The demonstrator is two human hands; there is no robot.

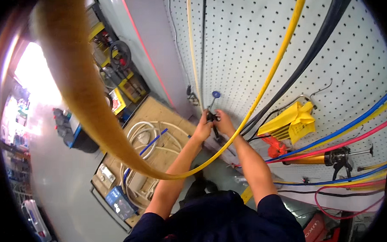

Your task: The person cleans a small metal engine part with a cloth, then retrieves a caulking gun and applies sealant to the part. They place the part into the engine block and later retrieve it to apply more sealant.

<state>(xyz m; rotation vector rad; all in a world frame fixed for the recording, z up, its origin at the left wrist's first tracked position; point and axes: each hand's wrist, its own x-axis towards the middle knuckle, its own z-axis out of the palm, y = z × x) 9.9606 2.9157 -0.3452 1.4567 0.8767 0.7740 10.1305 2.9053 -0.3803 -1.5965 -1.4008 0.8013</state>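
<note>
Both forearms reach forward to the pegboard (246, 46), where my hands meet low down. A thin cream hose (192, 48) hangs from above, and its lower end runs to the fingers of my left hand (203, 129), which is closed around it. Beside it, my right hand (224, 123) is closed on a small black hand tool (211, 116); its exact kind is too small to tell. Just above the hands a round blue piece (216, 94) sits on a thin stem. A thick yellow hose (260, 93) loops in front of both forearms.
At left stands a wooden-topped cart (159, 109) with coiled white hoses (138, 135) and a blue box (119, 202). On the board's right hang black hoses (302, 68), a yellow bag (293, 121), an orange caulking gun (308, 159) and blue hoses (347, 126).
</note>
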